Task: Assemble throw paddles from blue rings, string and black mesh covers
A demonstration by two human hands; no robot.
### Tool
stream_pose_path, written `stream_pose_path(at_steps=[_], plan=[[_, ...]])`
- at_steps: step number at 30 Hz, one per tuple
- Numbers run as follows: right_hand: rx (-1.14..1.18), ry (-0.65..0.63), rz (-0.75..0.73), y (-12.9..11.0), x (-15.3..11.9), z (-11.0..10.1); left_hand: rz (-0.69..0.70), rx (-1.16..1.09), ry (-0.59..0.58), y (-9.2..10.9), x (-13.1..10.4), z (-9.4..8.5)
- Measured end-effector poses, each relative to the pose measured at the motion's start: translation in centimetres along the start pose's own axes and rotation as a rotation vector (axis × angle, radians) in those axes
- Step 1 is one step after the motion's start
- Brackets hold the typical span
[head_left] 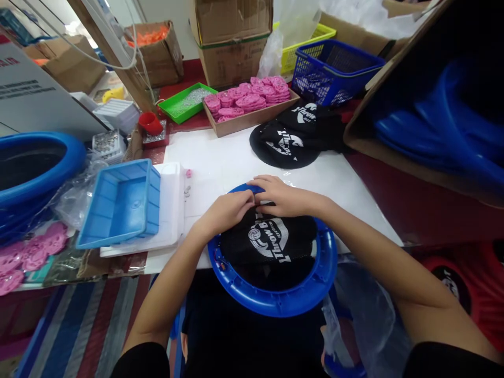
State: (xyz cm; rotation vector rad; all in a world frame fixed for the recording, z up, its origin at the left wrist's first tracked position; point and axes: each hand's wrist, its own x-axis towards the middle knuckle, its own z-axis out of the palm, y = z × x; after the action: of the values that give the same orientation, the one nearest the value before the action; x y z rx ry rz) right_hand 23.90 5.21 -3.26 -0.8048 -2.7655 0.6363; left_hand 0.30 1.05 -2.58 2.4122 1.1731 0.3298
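A blue plastic ring point(271, 304) is tilted against the table's near edge, over my lap. Across its opening lies a black fabric disc point(289, 241) with white printed lettering. Both hands meet at the ring's far rim. My left hand point(235, 207) is closed, thumb and fingers pinched at the cloth's edge. My right hand point(279, 197) bends over the rim beside it, fingertips pressed on the black cloth, with the upper fingers lying along the blue rim. What lies right under the fingertips is hidden. More black printed fabric discs point(285, 144) rest beyond the ring.
A light-blue bin point(136, 205) stands left on a white lid. Behind are a cardboard tray of pink pieces point(250, 100), a green tray point(189, 102), a red cup point(150, 123) and a blue basket point(334, 68). A large carton point(394, 58) of blue rings leans in at right.
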Motion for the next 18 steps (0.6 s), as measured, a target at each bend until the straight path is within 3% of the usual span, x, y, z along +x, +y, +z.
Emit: stream_pose_path(at_steps=[4,9,13,18], plan=[[0.245,0.084,0.031,1.4,0.1,-0.2,-0.038,-0.148,0.156,-0.5,-0.2,-0.2],[0.390,0.243,0.126,1.1,0.1,0.4,-0.065,-0.148,0.353,-1.0,0.1,-0.5],[0.544,0.364,0.241,0.5,0.1,0.3,-0.052,-0.127,0.187,-0.9,1.4,-1.5],[0.631,0.388,0.323,0.5,-0.2,-0.2,-0.035,-0.177,0.029,-0.7,3.5,-2.9]])
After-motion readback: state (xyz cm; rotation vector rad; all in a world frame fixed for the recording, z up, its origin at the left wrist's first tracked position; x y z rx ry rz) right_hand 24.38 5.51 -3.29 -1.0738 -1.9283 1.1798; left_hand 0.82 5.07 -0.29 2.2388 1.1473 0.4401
